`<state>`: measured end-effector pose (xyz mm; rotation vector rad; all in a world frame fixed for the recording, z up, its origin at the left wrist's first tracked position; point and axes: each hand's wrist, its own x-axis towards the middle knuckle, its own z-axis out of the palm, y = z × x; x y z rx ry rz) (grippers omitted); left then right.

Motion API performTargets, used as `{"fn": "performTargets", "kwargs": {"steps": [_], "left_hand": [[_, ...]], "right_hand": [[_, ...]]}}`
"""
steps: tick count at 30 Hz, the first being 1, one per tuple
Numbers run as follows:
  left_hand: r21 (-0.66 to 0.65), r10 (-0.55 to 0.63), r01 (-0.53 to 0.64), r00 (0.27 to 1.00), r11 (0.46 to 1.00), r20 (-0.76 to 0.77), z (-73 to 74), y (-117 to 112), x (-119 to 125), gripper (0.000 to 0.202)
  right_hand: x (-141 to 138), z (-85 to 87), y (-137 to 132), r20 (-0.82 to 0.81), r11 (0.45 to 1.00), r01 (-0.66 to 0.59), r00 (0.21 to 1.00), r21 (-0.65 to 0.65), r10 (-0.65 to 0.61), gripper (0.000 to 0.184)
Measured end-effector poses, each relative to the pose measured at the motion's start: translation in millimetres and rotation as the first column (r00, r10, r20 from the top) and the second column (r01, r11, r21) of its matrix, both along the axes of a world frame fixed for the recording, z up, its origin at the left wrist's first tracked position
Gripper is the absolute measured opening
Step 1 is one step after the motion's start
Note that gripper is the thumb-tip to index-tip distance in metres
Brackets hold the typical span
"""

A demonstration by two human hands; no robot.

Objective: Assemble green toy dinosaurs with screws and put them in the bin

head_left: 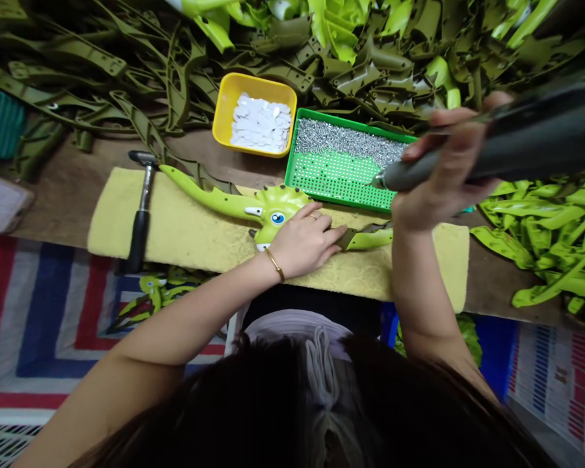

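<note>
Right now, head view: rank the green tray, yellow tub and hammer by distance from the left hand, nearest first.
1. Green tray: ahead and right of the left hand.
2. Yellow tub: ahead and left.
3. Hammer: far left.

A brown wooden worktop (pixel 53 208) runs across the view, under and beside the left grip (pixel 306 240). Below it, left of that grip, lies a red, white and blue striped mat (pixel 39 312) with a white slatted crate (pixel 4 442) at its corner. Below and right of the right grip (pixel 446 162), a blue plastic bin (pixel 497 357) stands beside a striped cloth (pixel 550 390).
</note>
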<state>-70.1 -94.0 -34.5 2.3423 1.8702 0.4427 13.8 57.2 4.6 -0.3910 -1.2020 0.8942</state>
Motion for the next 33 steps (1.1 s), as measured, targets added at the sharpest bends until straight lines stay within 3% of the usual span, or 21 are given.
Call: {"fn": "performTargets", "kwargs": {"steps": [3,8,15,19,22,25,27,29,33], "left_hand": [[-0.01,0.006,-0.006,1.0,1.0,0.004,0.4,0.7,0.3,0.035],[-0.007,0.011,-0.011,1.0,1.0,-0.015,-1.4,1.7,1.4,0.036],[-0.006,0.014,-0.014,0.999,1.0,-0.049,-3.8,0.5,3.5,0.036],[0.003,0.016,-0.016,0.999,1.0,-0.05,-3.1,0.0,3.6,0.035],[0.008,0.011,-0.011,0.999,1.0,-0.031,-2.7,0.1,3.6,0.035],[-0.003,0.004,-0.004,1.0,1.0,-0.029,-2.3,-0.1,3.8,0.035],[-0.004,-0.004,0.004,0.999,1.0,-0.041,-1.8,-0.5,3.6,0.035],[0.009,-0.013,0.014,0.999,1.0,-0.046,-1.0,-1.0,3.0,0.036],[0.023,-0.024,0.025,0.999,0.999,-0.033,1.5,-1.3,1.0,0.035]], "right_hand": [[29.3,12.3,-26.8,0.013,0.996,-0.084,0.996,0.015,0.084,0.024],[59.2,-5.1,-62.9,0.102,0.987,-0.16,0.982,-0.002,0.16,0.03],[63.1,-36.5,-69.0,0.182,0.986,-0.167,0.969,-0.022,0.168,0.029],[68.1,-34.8,-69.8,0.251,0.971,-0.236,0.942,0.028,0.222,0.037],[53.1,-14.2,-58.1,0.253,0.975,-0.221,0.942,-0.031,0.222,0.032],[16.9,0.9,-31.8,0.071,0.997,-0.048,0.996,-0.052,0.052,0.019],[-8.6,-2.8,-12.3,0.024,0.998,0.058,0.998,-0.034,-0.057,0.024],[-26.6,-15.5,2.2,0.09,0.992,0.12,0.989,-0.043,-0.116,0.033],[-35.1,-40.0,11.9,0.19,0.988,0.123,0.976,-0.095,-0.103,0.035]]}}
